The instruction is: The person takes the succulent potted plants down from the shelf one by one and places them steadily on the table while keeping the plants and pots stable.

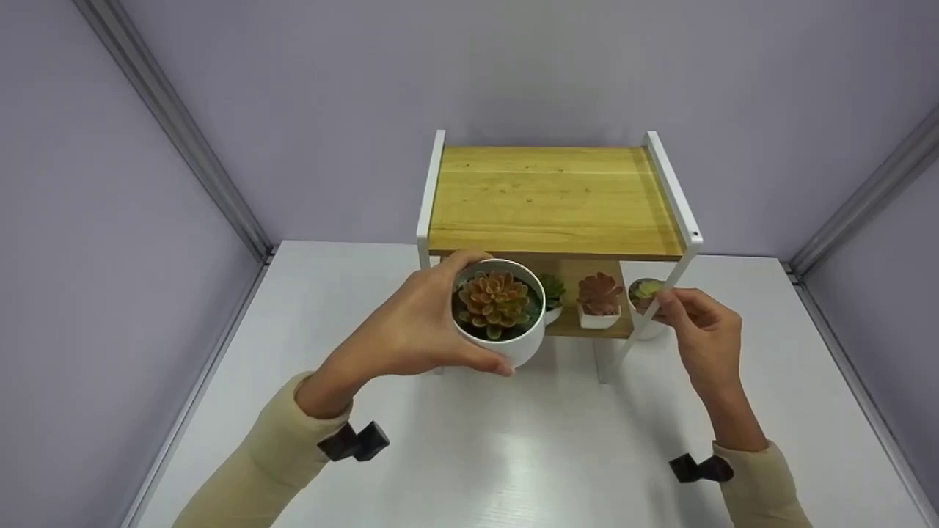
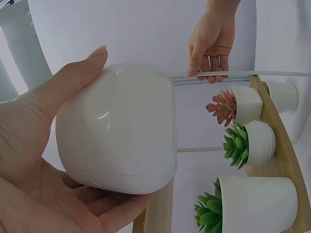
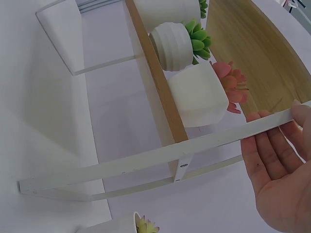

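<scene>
A round white pot with an orange-green succulent (image 1: 496, 302) is held in my left hand (image 1: 411, 323), in front of the shelf's left half. The thumb and fingers curve around the pot's wall; in the left wrist view the white pot (image 2: 119, 128) hides part of the stand. My right hand (image 1: 708, 337) grips the white frame upright (image 3: 214, 147) at the stand's front right, thumb on one side and fingers on the other. The wood-and-white shelf stand (image 1: 554, 198) has a bare-topped upper board and a lower board bearing potted succulents.
On the lower board stand a square pot with a red succulent (image 1: 599, 301), a ribbed pot with a green plant (image 2: 257, 143) and a larger white pot (image 2: 257, 204). Another potted succulent (image 1: 647, 293) stands on the white table (image 1: 484, 455), right of the stand. Walls enclose the table.
</scene>
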Tool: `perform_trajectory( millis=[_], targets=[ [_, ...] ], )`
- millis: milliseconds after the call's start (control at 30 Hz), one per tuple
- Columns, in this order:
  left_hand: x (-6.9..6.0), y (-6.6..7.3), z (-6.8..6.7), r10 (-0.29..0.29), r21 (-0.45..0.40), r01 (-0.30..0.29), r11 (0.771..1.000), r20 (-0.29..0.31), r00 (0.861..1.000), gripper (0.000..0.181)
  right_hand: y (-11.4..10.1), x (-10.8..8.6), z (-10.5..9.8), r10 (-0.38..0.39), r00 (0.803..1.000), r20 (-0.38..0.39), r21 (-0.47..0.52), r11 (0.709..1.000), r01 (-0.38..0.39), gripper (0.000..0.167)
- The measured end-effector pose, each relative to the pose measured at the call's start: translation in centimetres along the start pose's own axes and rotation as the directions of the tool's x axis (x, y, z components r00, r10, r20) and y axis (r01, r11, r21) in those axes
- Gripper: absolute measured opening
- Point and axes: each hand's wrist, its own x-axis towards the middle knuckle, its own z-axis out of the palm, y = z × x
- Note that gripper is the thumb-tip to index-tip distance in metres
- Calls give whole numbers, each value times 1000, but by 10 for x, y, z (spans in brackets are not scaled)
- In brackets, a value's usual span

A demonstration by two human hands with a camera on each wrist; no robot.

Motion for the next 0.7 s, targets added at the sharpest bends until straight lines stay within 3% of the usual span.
perform_trajectory(
  millis=[700],
  targets=[
    [-8, -24, 13, -65, -59, 68, 996, 58, 996, 118, -1, -1, 0, 8, 1000, -14, -13, 1000, -9, 17]
  ],
)
